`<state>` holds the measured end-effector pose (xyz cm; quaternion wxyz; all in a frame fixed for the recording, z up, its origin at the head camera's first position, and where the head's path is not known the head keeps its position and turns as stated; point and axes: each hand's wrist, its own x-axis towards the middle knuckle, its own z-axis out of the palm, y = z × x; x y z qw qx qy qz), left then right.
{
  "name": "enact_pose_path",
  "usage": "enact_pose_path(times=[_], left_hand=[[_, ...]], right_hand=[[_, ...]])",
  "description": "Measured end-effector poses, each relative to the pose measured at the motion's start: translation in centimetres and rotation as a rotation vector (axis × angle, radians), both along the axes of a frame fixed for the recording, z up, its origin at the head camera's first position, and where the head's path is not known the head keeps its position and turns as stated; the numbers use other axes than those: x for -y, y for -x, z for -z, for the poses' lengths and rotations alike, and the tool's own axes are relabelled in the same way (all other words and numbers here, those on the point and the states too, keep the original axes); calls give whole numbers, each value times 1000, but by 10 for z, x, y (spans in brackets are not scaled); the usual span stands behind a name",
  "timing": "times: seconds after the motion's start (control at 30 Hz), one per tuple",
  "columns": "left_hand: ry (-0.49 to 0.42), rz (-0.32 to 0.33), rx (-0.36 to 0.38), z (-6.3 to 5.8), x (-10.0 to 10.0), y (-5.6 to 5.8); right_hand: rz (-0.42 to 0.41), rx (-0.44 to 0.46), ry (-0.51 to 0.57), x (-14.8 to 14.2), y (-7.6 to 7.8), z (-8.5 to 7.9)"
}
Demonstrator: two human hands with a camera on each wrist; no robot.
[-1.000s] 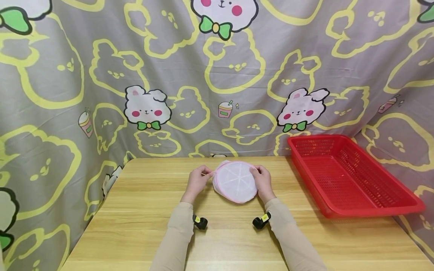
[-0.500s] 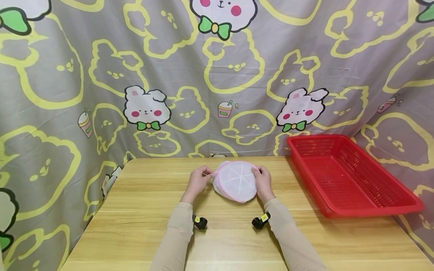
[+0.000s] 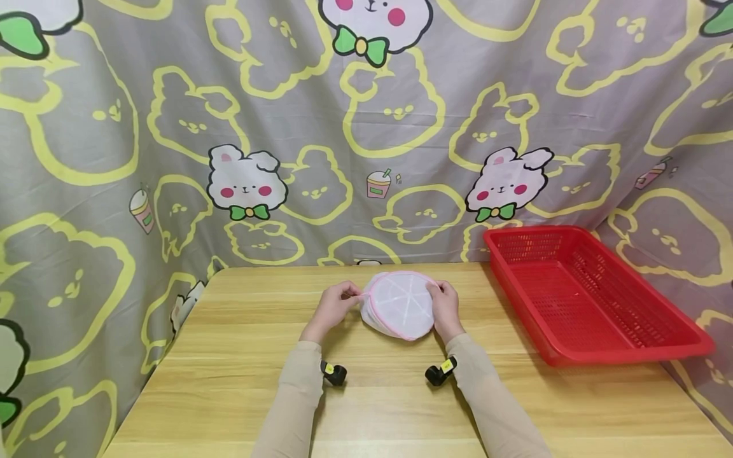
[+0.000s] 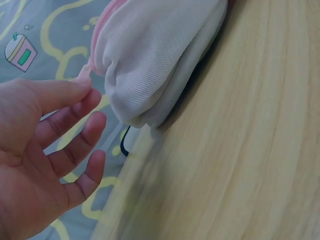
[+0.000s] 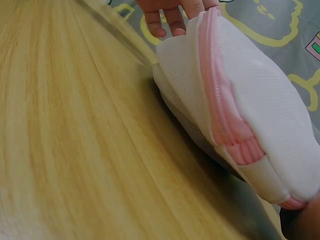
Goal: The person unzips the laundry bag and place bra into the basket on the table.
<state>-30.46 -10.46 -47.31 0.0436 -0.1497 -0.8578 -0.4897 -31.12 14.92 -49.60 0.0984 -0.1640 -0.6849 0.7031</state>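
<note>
A round white mesh laundry bag point(image 3: 403, 305) with pink trim is held above the wooden table, its flat, spoke-marked face turned up. My left hand point(image 3: 332, 308) pinches a small pink tab point(image 4: 84, 75) at the bag's left edge between thumb and index finger. The other left fingers point(image 4: 82, 145) are loosely bent, away from the bag. On the opposite side, my right hand point(image 3: 445, 308) grips the rim, thumb on the upper face. A pink zipper point(image 5: 215, 75) runs along the bag's side in the right wrist view, its teeth together along the visible stretch. Most of the right hand is out of that view.
A red plastic basket point(image 3: 635, 356) with perforated walls stands at the table's right side. Behind the wooden table point(image 3: 240, 381) hangs a grey curtain point(image 3: 321, 127) with cartoon prints. Small black cameras point(image 3: 439, 374) are strapped to both wrists.
The bag's upper face has tilted slightly, and its left side shows a little more. Both hands keep their holds with hardly any movement.
</note>
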Motion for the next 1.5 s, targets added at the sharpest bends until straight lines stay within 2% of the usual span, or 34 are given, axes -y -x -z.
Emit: enact_pose_path(times=[0.37, 0.57, 0.73, 1.1, 1.13, 1.33, 1.37, 1.5], left_hand=[[26, 86, 15, -5, 5, -1], [32, 169, 21, -6, 9, 0], [24, 228, 46, -9, 10, -2], [18, 309, 97, -13, 11, -6], [20, 319, 104, -17, 11, -8], [47, 377, 133, -17, 11, -7], [53, 381, 135, -14, 11, -5], [68, 412, 138, -14, 11, -5]], right_hand=[[-6, 24, 0, 0, -1, -3], [3, 25, 5, 1, -1, -3], [8, 23, 3, 1, -1, -2], [16, 31, -3, 1, -1, -2], [14, 32, -2, 1, -1, -2], [11, 37, 12, 0, 0, 0], [10, 35, 14, -1, 0, 0], [15, 30, 22, 0, 0, -1]])
